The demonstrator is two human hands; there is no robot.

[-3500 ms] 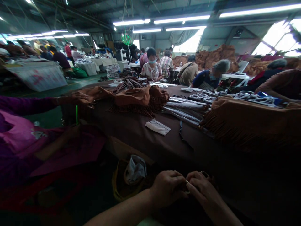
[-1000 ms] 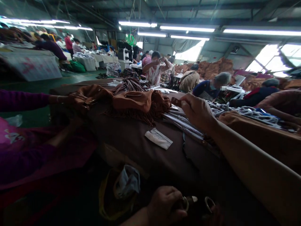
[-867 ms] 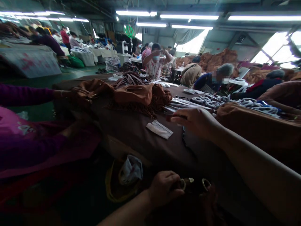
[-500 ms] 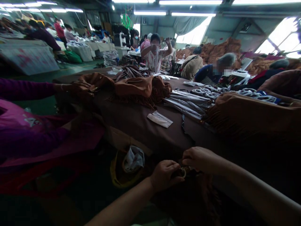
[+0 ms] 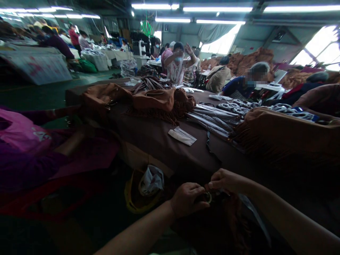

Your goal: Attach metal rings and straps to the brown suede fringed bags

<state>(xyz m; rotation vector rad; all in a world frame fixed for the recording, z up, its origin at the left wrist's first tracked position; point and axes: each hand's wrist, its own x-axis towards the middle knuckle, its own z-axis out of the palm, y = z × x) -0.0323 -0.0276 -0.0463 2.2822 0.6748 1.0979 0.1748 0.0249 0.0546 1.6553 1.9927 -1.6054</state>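
Observation:
My left hand [image 5: 188, 199] is closed around a pale metal ring [image 5: 209, 198], with thumb and forefinger on either side of it. Close against it, my right hand [image 5: 225, 180] pinches a small brown strap end [image 5: 206, 187] just above the ring. Dark shadow hides most of what lies below the fingers. Brown fringe [image 5: 236, 219] hangs under my right wrist. A thin whitish strip [image 5: 256, 212] trails down beside that fringe, partly behind my right forearm.
Fringed brown bags [image 5: 154, 99] lie on the dark-covered table [image 5: 148, 138]. Grey-wrapped straps [image 5: 209, 118], wrapped chains [image 5: 239, 105], a white packet [image 5: 182, 136] and another brown bag [image 5: 292, 127] are there too. A yellow-rimmed basket [image 5: 129, 198] stands below. A co-worker in purple sleeves [image 5: 29, 163] sits at left.
My right hand has shifted slightly right and down, and the whitish strip now shows beneath it. The co-worker's hand at left has drawn back from the brown bag.

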